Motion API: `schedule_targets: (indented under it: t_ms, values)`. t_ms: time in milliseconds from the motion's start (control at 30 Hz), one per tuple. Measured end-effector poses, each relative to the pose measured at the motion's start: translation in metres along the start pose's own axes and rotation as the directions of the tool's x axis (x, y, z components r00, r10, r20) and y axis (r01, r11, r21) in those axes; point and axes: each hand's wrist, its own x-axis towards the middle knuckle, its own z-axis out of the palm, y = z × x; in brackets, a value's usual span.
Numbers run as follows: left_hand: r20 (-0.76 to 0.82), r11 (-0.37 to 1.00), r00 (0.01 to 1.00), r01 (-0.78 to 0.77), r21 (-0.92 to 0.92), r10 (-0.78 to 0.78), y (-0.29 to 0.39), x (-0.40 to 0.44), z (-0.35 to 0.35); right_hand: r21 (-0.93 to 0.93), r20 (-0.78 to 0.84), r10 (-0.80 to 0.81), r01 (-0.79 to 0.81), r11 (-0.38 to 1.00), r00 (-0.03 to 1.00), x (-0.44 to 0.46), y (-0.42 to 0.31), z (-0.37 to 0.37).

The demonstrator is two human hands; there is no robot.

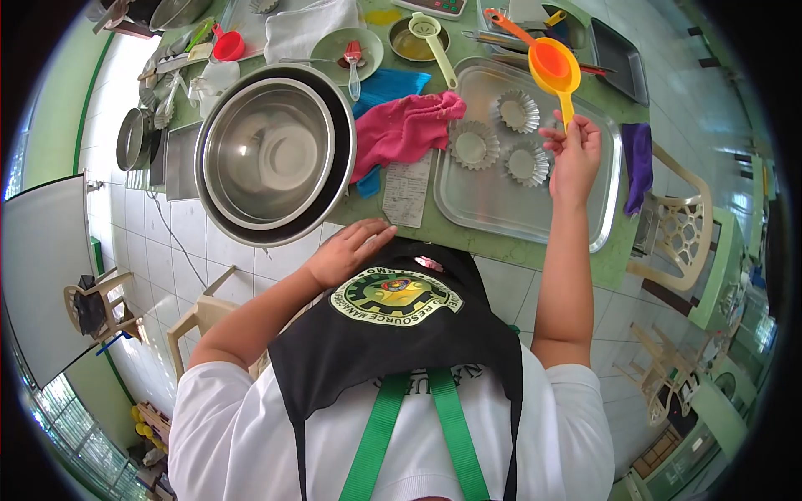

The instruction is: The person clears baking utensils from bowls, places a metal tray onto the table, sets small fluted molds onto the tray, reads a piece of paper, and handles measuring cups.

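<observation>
My right hand [576, 154] is closed on the handle of a yellow measuring cup [565, 82], raised over the right side of a metal tray [526, 219]. An orange measuring cup [549, 61] sits inside the yellow one, its handle pointing up and left. Below and left of that hand, three fluted metal molds [474, 145] rest on the tray. My left hand [351, 250] is held in front of the black apron by the table's near edge, fingers stretched out and holding nothing. A printed paper slip [407, 192] lies just beyond it.
Nested metal bowls [267, 159] stand at the table's left, overhanging its near edge. Pink cloth [405, 129] lies between bowls and tray. Farther back are a plate with a red brush [353, 60], a pale green egg separator [426, 29] over a small bowl, and a dark pan [620, 63].
</observation>
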Motion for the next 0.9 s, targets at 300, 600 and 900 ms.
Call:
schedule_targets:
  t_ms: [300, 600, 900]
  values:
    - [-0.537, 0.955, 0.841, 0.202, 0.215, -0.057, 0.026, 0.159, -0.120, -0.033, 0.198, 0.121, -0.116, 0.993, 0.973, -0.036, -0.020, -0.004]
    - [-0.146, 0.891, 0.881, 0.453, -0.008, -0.450, 0.014, 0.222, -0.098, -0.018, 0.336, 0.116, -0.116, 0.993, 0.935, -0.060, -0.025, -0.001]
    - [0.390, -0.181, 0.847, 0.347, -0.920, -0.361, 0.028, 0.216, -0.096, 0.052, 0.293, 0.050, -0.068, 0.996, 0.955, -0.065, -0.024, 0.009]
